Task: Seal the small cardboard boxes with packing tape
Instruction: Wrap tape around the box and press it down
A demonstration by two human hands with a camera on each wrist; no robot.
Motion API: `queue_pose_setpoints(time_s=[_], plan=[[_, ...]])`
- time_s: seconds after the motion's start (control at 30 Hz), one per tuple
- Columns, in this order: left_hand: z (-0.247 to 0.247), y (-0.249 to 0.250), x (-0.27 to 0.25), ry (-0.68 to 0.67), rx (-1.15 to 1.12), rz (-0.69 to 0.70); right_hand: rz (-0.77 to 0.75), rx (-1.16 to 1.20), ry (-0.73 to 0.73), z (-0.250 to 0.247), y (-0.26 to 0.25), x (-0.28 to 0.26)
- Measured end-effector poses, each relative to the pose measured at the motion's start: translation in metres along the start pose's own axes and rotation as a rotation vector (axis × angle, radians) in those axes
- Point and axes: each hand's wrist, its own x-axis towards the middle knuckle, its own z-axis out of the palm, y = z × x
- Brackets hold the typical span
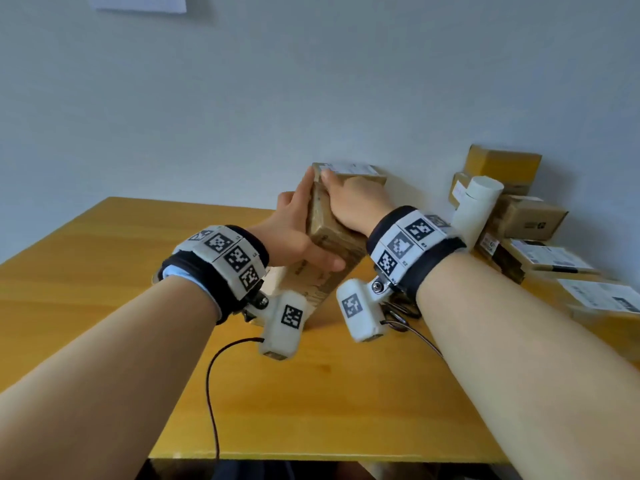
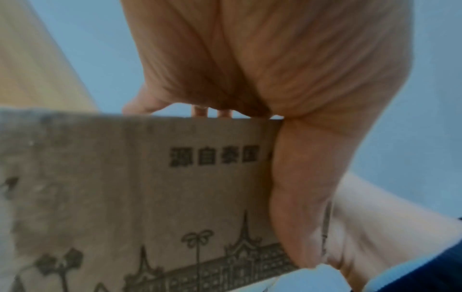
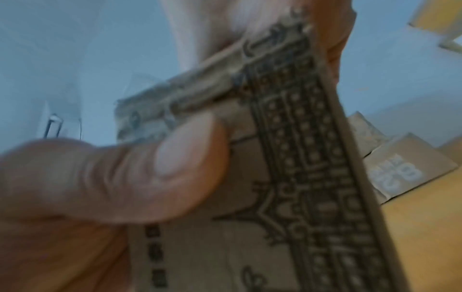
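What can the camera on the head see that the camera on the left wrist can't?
Only the head view shows both wrist bands, the right hand on top of the box, the white roll and the pile of other boxes by the wall. Only the left wrist view shows the printing close up: Chinese characters and a drawing of pointed buildings and palm trees. Both show the left hand gripping the printed cardboard box, the wooden table and the pale wall.
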Motion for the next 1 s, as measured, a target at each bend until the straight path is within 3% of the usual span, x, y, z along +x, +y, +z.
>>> queue_pose_setpoints(time_s=[0.17, 0.27, 0.4, 0.53, 0.63, 0.73, 0.87, 1.0], plan=[[-0.002, -0.012, -0.003, 0.081, -0.145, 0.024, -0.046, -0.097, 0.075, 0.002, -0.003, 0.003], [-0.003, -0.021, -0.007, 0.074, -0.308, -0.002, -0.032, 0.089, 0.088, 0.004, 0.006, 0.005], [-0.002, -0.033, -0.009, 0.061, -0.428, -0.011, -0.047, 0.052, 0.083, 0.013, 0.008, 0.010], [-0.005, -0.032, -0.015, 0.078, -0.552, 0.016, -0.057, 0.226, 0.096, 0.013, 0.011, 0.010], [-0.005, -0.036, -0.021, 0.146, -0.817, 0.009, 0.062, 0.415, -0.042, 0.022, 0.016, 0.000], [-0.006, -0.039, -0.025, 0.242, -1.047, 0.030, 0.150, 0.288, -0.214, 0.030, 0.018, -0.004], [-0.009, -0.046, -0.034, 0.255, -1.138, 0.045, 0.319, 0.388, -0.434, 0.033, 0.025, -0.005], [-0.008, -0.063, -0.028, 0.218, -1.241, 0.031, 0.210, 0.199, -0.393, 0.037, 0.028, -0.001]])
